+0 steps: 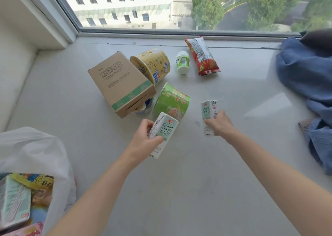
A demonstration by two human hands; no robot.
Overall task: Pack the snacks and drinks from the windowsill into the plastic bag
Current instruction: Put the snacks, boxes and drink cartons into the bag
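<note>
My left hand [143,138] grips a white-and-green milk carton [166,128] above the sill. My right hand [221,124] grips a second milk carton [207,111] of the same kind, to the right. Behind them on the windowsill [179,173] lie a green noodle cup [172,101] on its side, a yellow noodle cup [154,63], a small white-and-green bottle [182,62] and a red snack packet [202,56]. The white plastic bag [36,149] sits open at the lower left, with a milk carton and several snack packets inside.
A brown cardboard box [120,81] leans tilted over a blue-and-white tub beside the cups. Blue cloth [309,77] is heaped at the right end of the sill. The window glass and its frame run along the back, a wall on the left.
</note>
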